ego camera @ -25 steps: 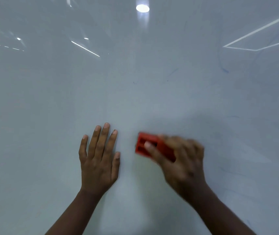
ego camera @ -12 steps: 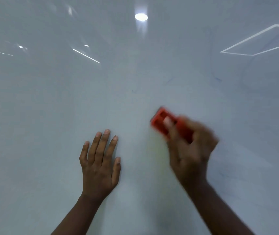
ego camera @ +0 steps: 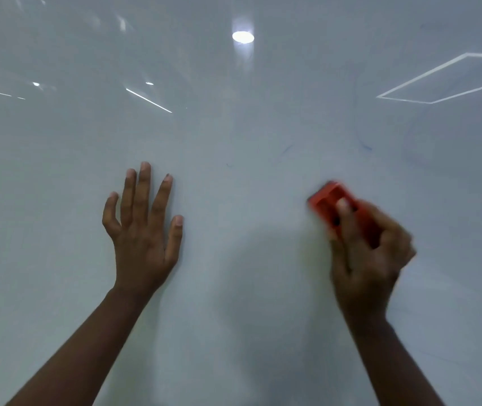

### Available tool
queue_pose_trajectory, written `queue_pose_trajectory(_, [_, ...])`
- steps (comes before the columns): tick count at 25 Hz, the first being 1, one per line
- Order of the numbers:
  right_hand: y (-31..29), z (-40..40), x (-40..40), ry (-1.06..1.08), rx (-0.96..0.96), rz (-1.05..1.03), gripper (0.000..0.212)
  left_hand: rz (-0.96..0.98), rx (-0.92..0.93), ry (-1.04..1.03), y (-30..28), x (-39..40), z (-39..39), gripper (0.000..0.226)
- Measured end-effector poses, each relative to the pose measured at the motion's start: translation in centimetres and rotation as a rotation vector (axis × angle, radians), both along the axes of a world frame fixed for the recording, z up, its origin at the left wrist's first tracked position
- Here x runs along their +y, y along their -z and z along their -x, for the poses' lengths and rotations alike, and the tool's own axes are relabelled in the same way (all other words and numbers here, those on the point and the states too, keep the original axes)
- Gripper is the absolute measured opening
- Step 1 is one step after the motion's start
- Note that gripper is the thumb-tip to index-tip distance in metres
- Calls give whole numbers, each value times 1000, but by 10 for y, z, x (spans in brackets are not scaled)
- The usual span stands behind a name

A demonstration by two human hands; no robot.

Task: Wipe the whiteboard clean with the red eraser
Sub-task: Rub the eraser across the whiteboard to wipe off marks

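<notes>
1. The right hand point(ego camera: 366, 259), blurred, grips the red rectangular plastic eraser point(ego camera: 332, 205) against the glossy white whiteboard point(ego camera: 58, 259).
2. The left hand point(ego camera: 143, 227) rests flat, fingers straight.
3. Faint blue marker strokes point(ego camera: 366, 146) lie above the eraser.

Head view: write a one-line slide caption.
Right hand grips the red eraser against the whiteboard; left hand rests flat beside it.
</notes>
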State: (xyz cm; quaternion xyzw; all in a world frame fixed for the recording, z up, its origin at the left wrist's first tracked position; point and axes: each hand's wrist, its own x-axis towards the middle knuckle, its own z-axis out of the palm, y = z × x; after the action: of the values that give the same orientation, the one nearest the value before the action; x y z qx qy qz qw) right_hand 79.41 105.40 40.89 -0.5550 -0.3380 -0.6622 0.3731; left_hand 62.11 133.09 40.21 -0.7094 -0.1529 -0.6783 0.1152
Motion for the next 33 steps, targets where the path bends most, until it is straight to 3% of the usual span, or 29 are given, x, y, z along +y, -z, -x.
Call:
queue_pose_trajectory(2, [-16,-1,-2,-9,108,-159,40,2,17,-5,5,2,-2,59])
queue_pose_trajectory(4, [-8,11,13,-27,135,-183,40,-14,19,5,7,4,-3,58])
queue_pose_trajectory(9, [85,51,66,-28,-111,327,50,-25,1,33,9,7,-3,58])
queue_pose_trajectory(11, [103,56,72,-42,-148,437,49,-29,8,27,9,7,-3,58])
queue_pose_trajectory(15, [61,54,67,-72,-164,428,50,-17,5,33,5,3,-1,58])
queue_pose_trajectory(21, [-63,32,41,-86,-26,88,42,-48,-21,50,-11,5,10,54])
queue_pose_trajectory(23, [-75,36,45,-122,18,50,42,-88,-25,97,-28,8,12,57])
queue_pose_trajectory(29, [-13,48,72,-90,-303,546,36,-218,-27,107,-130,15,6,71])
queue_pose_trajectory(33, [-34,42,64,-41,-417,625,38,-228,9,91,-167,14,2,76])
